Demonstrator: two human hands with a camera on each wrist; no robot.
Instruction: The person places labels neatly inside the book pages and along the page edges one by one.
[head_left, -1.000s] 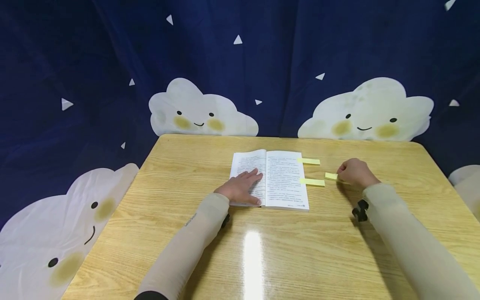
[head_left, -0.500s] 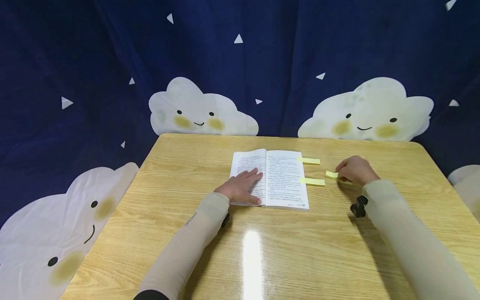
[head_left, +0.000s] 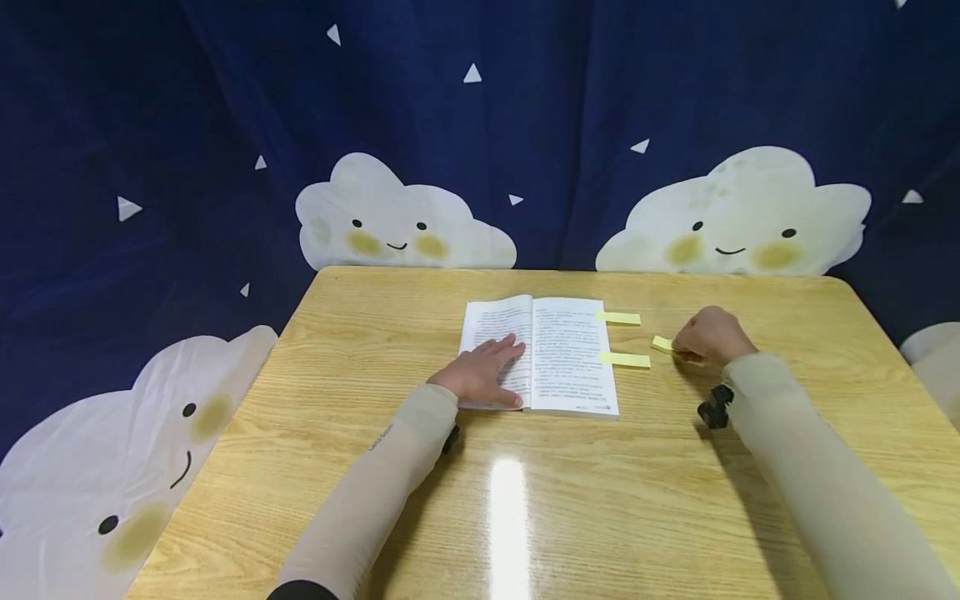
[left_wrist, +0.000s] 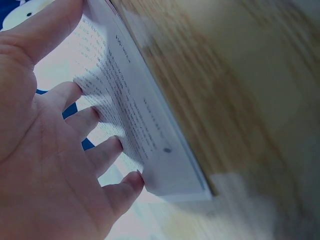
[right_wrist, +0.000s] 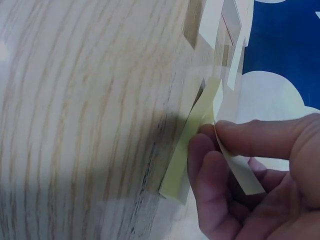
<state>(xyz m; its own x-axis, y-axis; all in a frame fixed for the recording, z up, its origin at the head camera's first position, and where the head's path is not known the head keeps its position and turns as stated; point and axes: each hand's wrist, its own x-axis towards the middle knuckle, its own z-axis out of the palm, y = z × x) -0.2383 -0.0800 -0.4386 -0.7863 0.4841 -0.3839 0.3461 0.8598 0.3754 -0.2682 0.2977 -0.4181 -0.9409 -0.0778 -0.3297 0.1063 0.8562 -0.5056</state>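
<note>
Beige sleeves [head_left: 362,493] (dark lettering [head_left: 381,437], left)

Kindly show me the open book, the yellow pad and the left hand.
Open book [head_left: 561,358]: head view, right page.
Yellow pad [right_wrist: 180,160]: right wrist view, broad face.
Left hand [head_left: 480,375]: head view, back of hand.

One open book [head_left: 573,379] with two facing pages lies on one bench [head_left: 600,517]. Two yellow strips [head_left: 628,361] jut past its edge, at two and three o'clock. Two hands show: one left hand [head_left: 483,372] at nine o'clock, one right hand [head_left: 708,336] at three, with one yellow pad [right_wrist: 176,172] and one lifted strip [right_wrist: 246,177]. Two sleeves [head_left: 810,475], two black gadgets [head_left: 716,406], one curtain [head_left: 555,100], four clouds [head_left: 405,221], nine white triangles [head_left: 472,74].
</note>
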